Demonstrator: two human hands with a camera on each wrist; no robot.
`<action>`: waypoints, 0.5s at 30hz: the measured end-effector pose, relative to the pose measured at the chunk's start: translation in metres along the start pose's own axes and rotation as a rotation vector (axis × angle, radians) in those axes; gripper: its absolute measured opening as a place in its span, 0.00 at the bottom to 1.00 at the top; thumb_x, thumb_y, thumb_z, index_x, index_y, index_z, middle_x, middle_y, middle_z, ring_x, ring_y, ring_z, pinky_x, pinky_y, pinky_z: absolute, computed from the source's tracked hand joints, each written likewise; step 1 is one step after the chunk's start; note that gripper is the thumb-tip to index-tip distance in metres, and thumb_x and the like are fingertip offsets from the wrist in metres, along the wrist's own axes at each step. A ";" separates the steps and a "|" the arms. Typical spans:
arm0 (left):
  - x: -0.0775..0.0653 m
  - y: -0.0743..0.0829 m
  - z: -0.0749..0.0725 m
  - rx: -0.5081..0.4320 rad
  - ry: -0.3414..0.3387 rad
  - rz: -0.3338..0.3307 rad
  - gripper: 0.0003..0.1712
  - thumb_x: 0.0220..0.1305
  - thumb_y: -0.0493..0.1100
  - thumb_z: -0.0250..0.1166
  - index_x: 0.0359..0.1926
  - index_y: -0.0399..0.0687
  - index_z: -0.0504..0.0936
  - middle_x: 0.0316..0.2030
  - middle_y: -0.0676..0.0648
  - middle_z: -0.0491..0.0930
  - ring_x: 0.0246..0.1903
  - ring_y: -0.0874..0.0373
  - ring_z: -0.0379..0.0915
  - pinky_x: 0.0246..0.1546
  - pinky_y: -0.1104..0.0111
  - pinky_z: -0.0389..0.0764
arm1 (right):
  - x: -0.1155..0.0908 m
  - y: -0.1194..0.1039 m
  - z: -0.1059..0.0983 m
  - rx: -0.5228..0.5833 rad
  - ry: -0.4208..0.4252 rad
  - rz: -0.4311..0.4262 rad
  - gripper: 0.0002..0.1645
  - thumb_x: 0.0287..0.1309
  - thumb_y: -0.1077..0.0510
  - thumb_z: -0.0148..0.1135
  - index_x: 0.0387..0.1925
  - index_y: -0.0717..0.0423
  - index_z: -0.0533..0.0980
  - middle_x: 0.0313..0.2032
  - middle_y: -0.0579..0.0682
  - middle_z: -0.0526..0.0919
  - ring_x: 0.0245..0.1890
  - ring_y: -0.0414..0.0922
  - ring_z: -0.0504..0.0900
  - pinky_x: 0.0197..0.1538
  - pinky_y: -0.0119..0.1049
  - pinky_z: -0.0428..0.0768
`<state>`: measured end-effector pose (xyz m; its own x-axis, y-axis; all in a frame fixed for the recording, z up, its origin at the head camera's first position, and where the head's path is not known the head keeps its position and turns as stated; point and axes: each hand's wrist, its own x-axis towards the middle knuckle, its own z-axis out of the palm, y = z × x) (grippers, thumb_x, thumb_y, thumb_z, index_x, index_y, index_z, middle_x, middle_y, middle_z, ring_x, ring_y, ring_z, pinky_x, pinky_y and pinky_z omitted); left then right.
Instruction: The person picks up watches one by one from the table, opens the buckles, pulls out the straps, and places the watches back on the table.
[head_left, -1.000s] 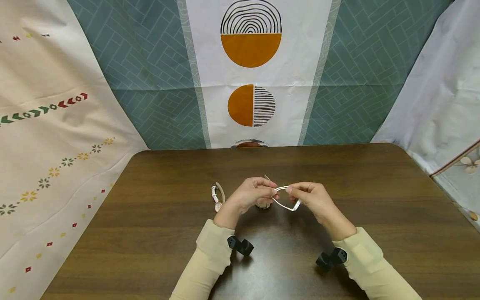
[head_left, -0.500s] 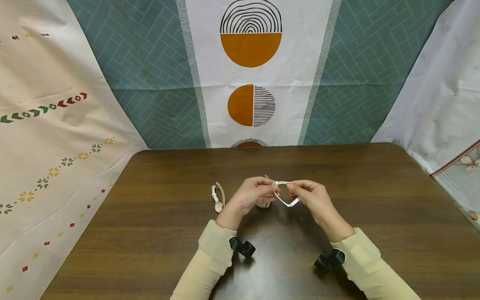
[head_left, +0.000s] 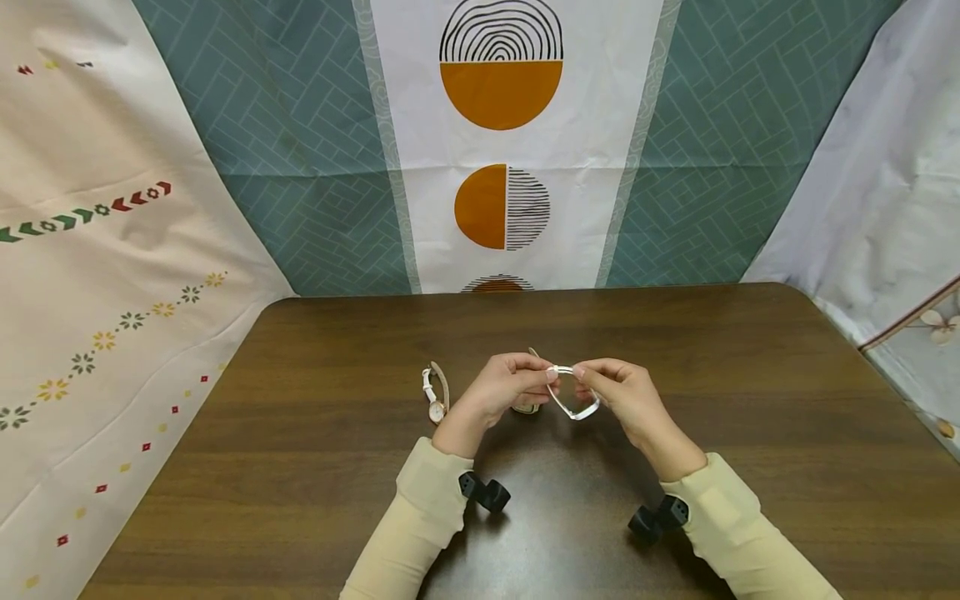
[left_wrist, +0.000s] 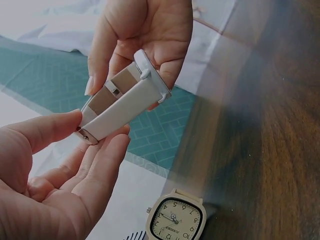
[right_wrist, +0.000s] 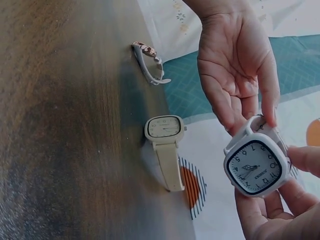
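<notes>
A white wristwatch (right_wrist: 255,170) with a rounded square dial is held up over the table, its strap bent round into a loop. My left hand (head_left: 510,385) pinches the strap at its buckle end (left_wrist: 87,136) between thumb and fingers, as the left wrist view shows. On the other side, my right hand (head_left: 622,392) grips the same watch, thumb on the strap close to the case. Behind my left hand lies a beige square-faced watch (right_wrist: 165,127), partly hidden in the head view. Left of that hand, a small round watch with a pale strap (head_left: 437,412) rests on its side.
The dark wooden table (head_left: 300,500) has rounded far corners. Beyond its back edge hangs a green and white cloth (head_left: 315,217) with orange circles. Pale patterned cloths border the left and right sides.
The white watch has turned slightly, and its strap loop sits a little higher between the fingers than a second ago. Both hands stay in nearly the same place. The other watches have not moved.
</notes>
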<state>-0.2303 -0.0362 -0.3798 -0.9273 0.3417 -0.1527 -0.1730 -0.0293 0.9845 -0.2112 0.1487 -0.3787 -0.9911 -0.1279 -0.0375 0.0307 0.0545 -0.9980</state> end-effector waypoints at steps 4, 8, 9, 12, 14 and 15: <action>-0.001 0.000 0.000 0.021 0.006 0.003 0.14 0.62 0.32 0.61 0.46 0.24 0.77 0.36 0.35 0.84 0.34 0.54 0.82 0.45 0.58 0.82 | 0.001 0.000 0.000 -0.013 -0.002 -0.002 0.16 0.62 0.62 0.60 0.42 0.75 0.77 0.25 0.41 0.83 0.27 0.36 0.81 0.36 0.27 0.80; -0.003 0.002 -0.001 0.047 -0.001 0.001 0.13 0.62 0.31 0.61 0.46 0.25 0.78 0.35 0.35 0.84 0.33 0.56 0.82 0.43 0.60 0.83 | 0.001 0.000 -0.001 -0.053 -0.015 -0.006 0.18 0.61 0.61 0.61 0.43 0.77 0.76 0.24 0.40 0.83 0.26 0.36 0.81 0.35 0.27 0.80; -0.003 0.002 -0.001 0.055 -0.006 -0.002 0.13 0.62 0.31 0.62 0.45 0.25 0.78 0.36 0.34 0.84 0.33 0.57 0.82 0.43 0.60 0.83 | 0.001 0.000 -0.001 -0.070 -0.019 -0.007 0.18 0.61 0.61 0.61 0.43 0.78 0.76 0.24 0.40 0.82 0.26 0.36 0.81 0.35 0.28 0.80; -0.004 0.002 -0.003 0.085 -0.022 -0.018 0.13 0.61 0.30 0.62 0.46 0.25 0.78 0.37 0.33 0.84 0.32 0.58 0.82 0.44 0.60 0.83 | 0.001 -0.001 -0.002 -0.119 -0.034 -0.011 0.19 0.60 0.61 0.62 0.43 0.78 0.76 0.24 0.41 0.82 0.26 0.36 0.81 0.35 0.28 0.80; -0.003 0.003 -0.004 0.107 -0.033 -0.021 0.13 0.61 0.31 0.62 0.46 0.26 0.78 0.37 0.33 0.84 0.32 0.59 0.82 0.44 0.60 0.83 | 0.001 -0.002 -0.003 -0.147 -0.043 -0.014 0.19 0.60 0.61 0.63 0.43 0.77 0.77 0.25 0.40 0.82 0.26 0.35 0.81 0.36 0.28 0.80; -0.003 0.003 -0.004 0.115 -0.038 -0.020 0.13 0.61 0.31 0.62 0.46 0.26 0.78 0.37 0.33 0.84 0.32 0.59 0.82 0.44 0.60 0.83 | 0.001 -0.002 -0.003 -0.156 -0.045 -0.014 0.19 0.59 0.60 0.63 0.43 0.77 0.77 0.25 0.40 0.82 0.26 0.35 0.81 0.36 0.28 0.80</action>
<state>-0.2293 -0.0414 -0.3770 -0.9103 0.3769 -0.1714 -0.1504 0.0847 0.9850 -0.2122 0.1513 -0.3767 -0.9843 -0.1740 -0.0292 -0.0071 0.2048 -0.9788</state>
